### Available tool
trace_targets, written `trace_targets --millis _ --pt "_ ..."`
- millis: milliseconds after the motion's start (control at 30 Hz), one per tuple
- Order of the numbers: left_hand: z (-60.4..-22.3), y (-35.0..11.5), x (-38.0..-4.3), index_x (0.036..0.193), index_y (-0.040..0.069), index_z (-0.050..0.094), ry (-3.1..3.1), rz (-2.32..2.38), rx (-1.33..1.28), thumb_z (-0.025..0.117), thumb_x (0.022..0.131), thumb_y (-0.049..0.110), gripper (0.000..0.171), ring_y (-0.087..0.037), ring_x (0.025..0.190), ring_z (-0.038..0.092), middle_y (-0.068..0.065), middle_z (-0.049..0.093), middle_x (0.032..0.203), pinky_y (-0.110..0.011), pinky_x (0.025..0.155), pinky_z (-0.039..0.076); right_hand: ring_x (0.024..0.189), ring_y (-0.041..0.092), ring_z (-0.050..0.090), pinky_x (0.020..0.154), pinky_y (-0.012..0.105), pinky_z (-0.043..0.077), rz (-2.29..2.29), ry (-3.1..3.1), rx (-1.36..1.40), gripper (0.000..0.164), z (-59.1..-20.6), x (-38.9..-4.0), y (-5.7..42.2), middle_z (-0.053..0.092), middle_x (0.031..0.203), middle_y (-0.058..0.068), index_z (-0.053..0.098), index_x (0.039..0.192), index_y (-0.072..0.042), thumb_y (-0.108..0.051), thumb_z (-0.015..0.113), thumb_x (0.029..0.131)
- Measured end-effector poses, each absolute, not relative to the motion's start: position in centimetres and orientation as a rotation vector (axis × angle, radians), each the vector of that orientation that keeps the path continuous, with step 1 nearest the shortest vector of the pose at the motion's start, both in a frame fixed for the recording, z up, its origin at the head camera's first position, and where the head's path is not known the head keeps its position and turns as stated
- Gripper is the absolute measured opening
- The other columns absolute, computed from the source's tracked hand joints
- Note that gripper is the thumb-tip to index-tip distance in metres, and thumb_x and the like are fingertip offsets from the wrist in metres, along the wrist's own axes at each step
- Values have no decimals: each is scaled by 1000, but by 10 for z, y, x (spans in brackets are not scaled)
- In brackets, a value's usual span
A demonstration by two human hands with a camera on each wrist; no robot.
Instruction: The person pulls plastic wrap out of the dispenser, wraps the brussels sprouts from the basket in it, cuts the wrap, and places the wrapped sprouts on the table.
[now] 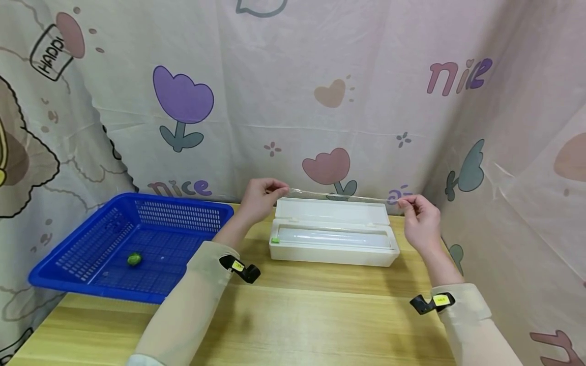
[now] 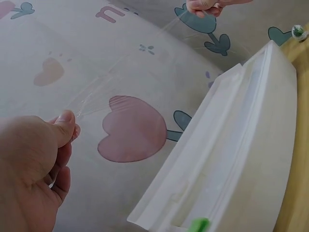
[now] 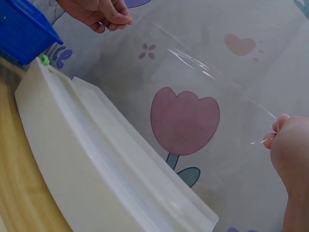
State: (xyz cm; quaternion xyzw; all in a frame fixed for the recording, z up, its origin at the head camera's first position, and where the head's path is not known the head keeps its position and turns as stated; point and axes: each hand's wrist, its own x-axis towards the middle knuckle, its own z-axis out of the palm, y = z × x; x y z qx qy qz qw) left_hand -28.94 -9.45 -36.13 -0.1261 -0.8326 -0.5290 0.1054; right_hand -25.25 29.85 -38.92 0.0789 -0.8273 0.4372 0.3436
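A thin strip of clear cling film (image 3: pixel 193 63) stretches between both hands above the dispenser's raised lid. My left hand (image 1: pixel 262 199) pinches one end between thumb and fingers, and my right hand (image 1: pixel 421 223) pinches the other. In the head view the film looks almost edge-on. Below it stands the white cling film dispenser (image 1: pixel 334 255), its lid (image 1: pixel 331 211) tilted back. A film roll (image 1: pixel 334 237) shows inside, and a green slider (image 1: pixel 275 240) sits at the left end of its front part.
On the left of the wooden table (image 1: pixel 320 320) stands a blue plastic basket (image 1: pixel 91 291) holding a small round green vegetable (image 1: pixel 134 259), like a Brussels sprout. A small green-and-white round thing (image 2: pixel 299 33) shows at the left wrist view's edge. A printed curtain (image 1: pixel 274 101) hangs behind.
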Motion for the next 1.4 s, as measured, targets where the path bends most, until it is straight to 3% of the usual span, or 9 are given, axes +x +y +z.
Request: trace_targets --millis 467,800,1067,1400 --pt "-346 -96 -287 103 12 81 -2415 -1591 -392 73 103 21 12 -24 90 64 -4 74 97 -38 78 55 68 8 51 59 16 38 1162 -2114 230 16 -371 -248 299 71 91 21 69 101 9 -5 63 107" --pt "-334 -96 -284 107 6 80 -2395 -1598 -411 72 104 20 17 -24 91 64 -9 75 101 -39 80 53 71 9 52 61 17 39 1167 -2098 240 15 -360 -247 299 71 93 20 70 103 8 -5 63 106" --pt "-324 -95 -283 105 6 81 -2349 -1603 -449 72 103 19 16 -25 91 64 -8 75 98 -39 80 53 72 12 54 59 19 38 1145 -2103 232 16 -351 -246 301 70 91 8 69 102 7 -6 61 108" --pt "-310 -93 -281 105 7 81 -2337 -1570 -463 74 102 19 14 -24 89 62 -6 75 97 -35 75 49 78 6 57 66 16 42 1151 -2081 239 16 -337 -244 300 70 93 13 69 104 8 -6 62 107"
